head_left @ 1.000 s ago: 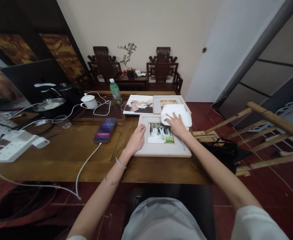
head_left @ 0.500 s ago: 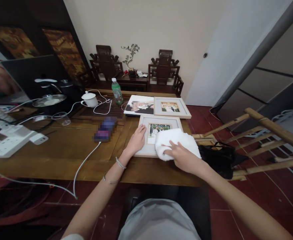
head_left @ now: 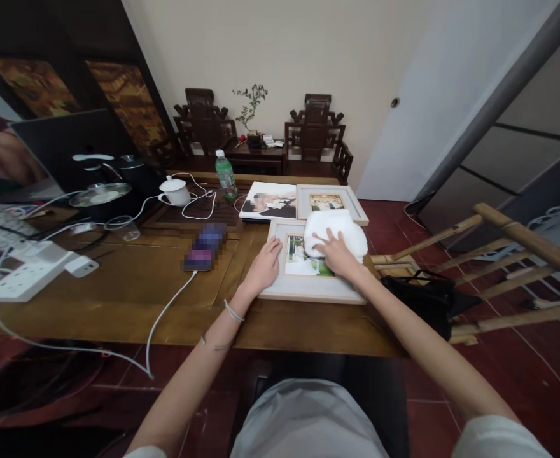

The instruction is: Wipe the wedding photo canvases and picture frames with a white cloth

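Note:
A light wooden picture frame (head_left: 318,290) with a photo inside lies flat near the table's front edge. My left hand (head_left: 265,264) rests flat on its left side, fingers stretched out. My right hand (head_left: 341,256) holds a folded white cloth (head_left: 336,228) against the frame's upper right part, with the fingers spread over the cloth. That part of the photo is hidden beneath it. Just behind lie a second picture frame (head_left: 356,205) and a white-edged photo album or print (head_left: 270,201), side by side.
A phone (head_left: 204,248) on a charging cable lies left of the frame. Further left are a power strip (head_left: 27,277), a clear plastic cup (head_left: 123,228), a lidded white cup (head_left: 175,191) and a green bottle (head_left: 225,175). A bamboo chair (head_left: 523,238) holding a black bag (head_left: 418,299) stands right.
My right hand has moved the cloth away from me, from the frame's lower right to its upper right, uncovering the lower right corner. My left hand stays on the frame's left side.

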Motion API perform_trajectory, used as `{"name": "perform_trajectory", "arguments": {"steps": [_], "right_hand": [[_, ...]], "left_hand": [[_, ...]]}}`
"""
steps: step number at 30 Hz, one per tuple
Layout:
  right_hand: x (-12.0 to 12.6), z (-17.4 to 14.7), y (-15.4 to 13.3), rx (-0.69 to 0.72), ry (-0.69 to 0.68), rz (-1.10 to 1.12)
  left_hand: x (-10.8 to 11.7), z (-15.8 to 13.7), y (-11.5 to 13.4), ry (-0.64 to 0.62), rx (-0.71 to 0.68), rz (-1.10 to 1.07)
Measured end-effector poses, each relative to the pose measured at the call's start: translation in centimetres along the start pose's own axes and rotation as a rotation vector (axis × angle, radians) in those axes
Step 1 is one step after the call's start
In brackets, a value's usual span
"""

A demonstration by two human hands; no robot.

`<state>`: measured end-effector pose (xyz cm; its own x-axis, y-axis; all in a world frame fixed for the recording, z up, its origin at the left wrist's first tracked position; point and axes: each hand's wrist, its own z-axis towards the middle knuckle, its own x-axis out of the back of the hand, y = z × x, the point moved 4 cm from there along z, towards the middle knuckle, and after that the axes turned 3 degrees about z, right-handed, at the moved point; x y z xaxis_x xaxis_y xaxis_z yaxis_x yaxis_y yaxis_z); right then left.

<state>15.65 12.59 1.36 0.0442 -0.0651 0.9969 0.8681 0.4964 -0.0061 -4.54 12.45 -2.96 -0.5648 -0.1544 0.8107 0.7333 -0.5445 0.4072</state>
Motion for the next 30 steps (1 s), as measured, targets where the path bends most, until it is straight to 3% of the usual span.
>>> {"name": "perform_trajectory", "arguments": {"steps": [5,9,12,16,25,30], "right_hand": [[1.3,-6.4,-5.1,0.124,-0.181,0.12],[2.2,-7.6,-8.3,0.241,-0.21,0.186],[1.3,-5.2,-10.0,0.296,-0.14,0.142],[-0.1,-1.0,-10.4,0.27,-0.01,0.013],[-0.1,7.3,-6.6,0.1,0.173,-0.135],[-0.7,8.9,-5.2,0.021,0.178,-0.132]], "left_hand": [[-0.2,0.0,0.1,-0.006,0.036,-0.023],[0.3,0.0,0.3,0.042,0.097,-0.187],[0.8,0.0,0.5,0.083,0.13,-0.318],[0.8,-0.2,0.3,0.083,0.17,-0.367],[-0.1,-0.3,0.1,0.053,0.065,-0.206],[-0.1,-0.4,-0.1,0.048,-0.028,-0.159]]}}
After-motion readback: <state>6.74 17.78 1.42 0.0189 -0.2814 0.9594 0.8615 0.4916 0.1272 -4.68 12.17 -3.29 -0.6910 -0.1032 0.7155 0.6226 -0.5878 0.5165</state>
